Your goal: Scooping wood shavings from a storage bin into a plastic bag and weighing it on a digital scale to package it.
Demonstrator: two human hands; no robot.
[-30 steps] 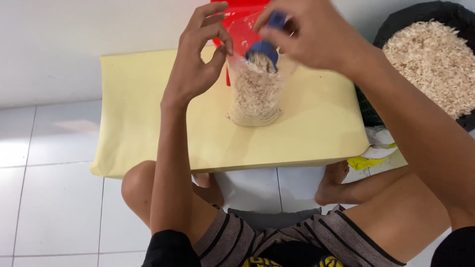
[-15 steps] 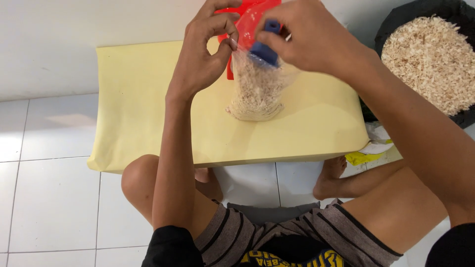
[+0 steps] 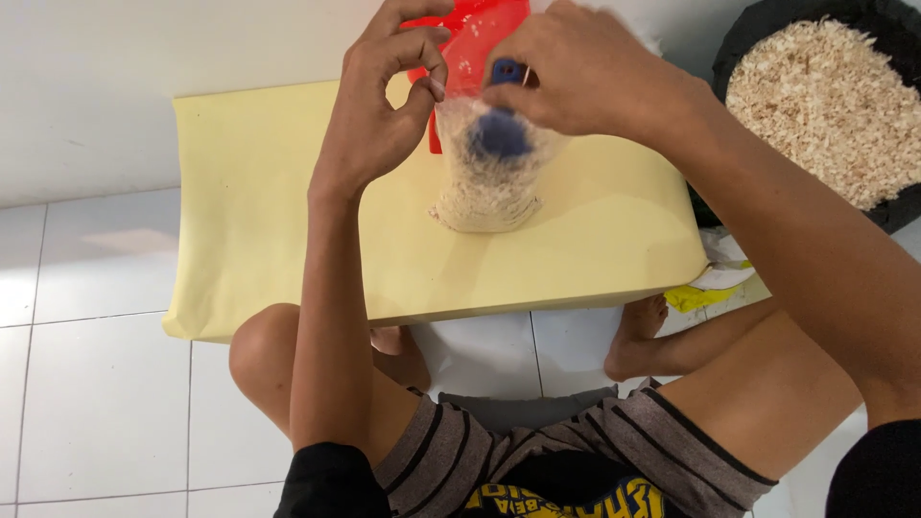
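Nearest the camera, at six o'clock, striped shorts (image 3: pixel 576 436) cover the person's lap, with bare knees spread to either side and a bare foot (image 3: pixel 641 336) resting on the white tiled floor (image 3: pixel 86 384). Just beyond the knees lies a pale yellow board (image 3: pixel 259 221), filling the middle of the view.

On the board, a little past centre toward twelve o'clock, stands a clear plastic bag (image 3: pixel 487 187), its lower part filled with pale wood shavings. A dark blue scoop (image 3: pixel 501 134) sits inside the bag's upper part, seen through the plastic, with its handle poking up at the mouth.

The left hand (image 3: pixel 384 105), at eleven o'clock of the bag, has its fingers curled, thumb and fingertips pinching the bag's rim. The right hand (image 3: pixel 585 67), at one o'clock of the bag, closes its fingers around the scoop's handle at the bag's opening. Behind both hands, touching the bag's far side, is a red plastic thing (image 3: pixel 475 38), partly hidden.

Farthest off, at two o'clock, a black tub (image 3: pixel 743 34) holds a heap of the same shavings.
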